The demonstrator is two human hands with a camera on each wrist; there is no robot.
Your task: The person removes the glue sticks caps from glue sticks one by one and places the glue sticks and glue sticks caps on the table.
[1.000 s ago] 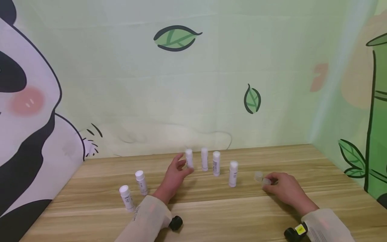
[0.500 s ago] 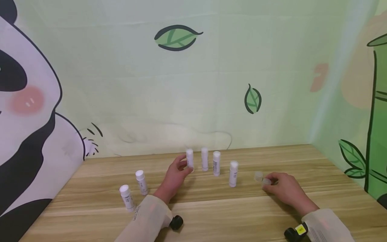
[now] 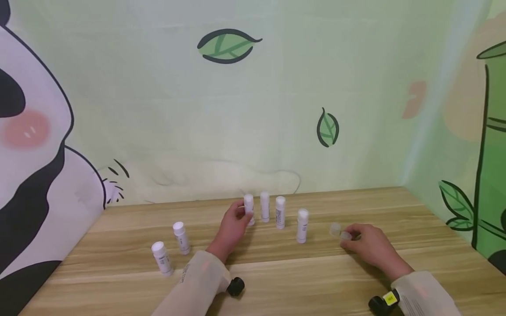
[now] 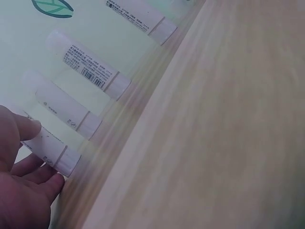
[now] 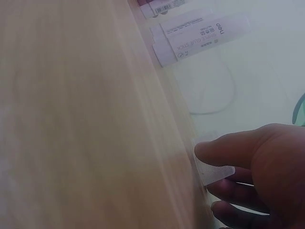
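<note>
My left hand grips a white glue stick standing upright at the back of the table, thumb across its front and fingers behind. In the left wrist view, the thumb lies on the labelled barrel of that glue stick. To its right stand three more white glue sticks, the nearest one close beside it. My right hand pinches a small translucent ribbed cap between thumb and fingers, low at the tabletop. A second translucent cap sits just left of it.
Two more glue sticks stand at the left, one behind the other. A lone glue stick stands between the hands. A printed cloth backdrop rises behind the wooden table.
My left hand has moved slightly right and its thumb has come up onto the glue stick, gripping it. The right hand keeps its pinch on the cap. The head view shifts slightly.
</note>
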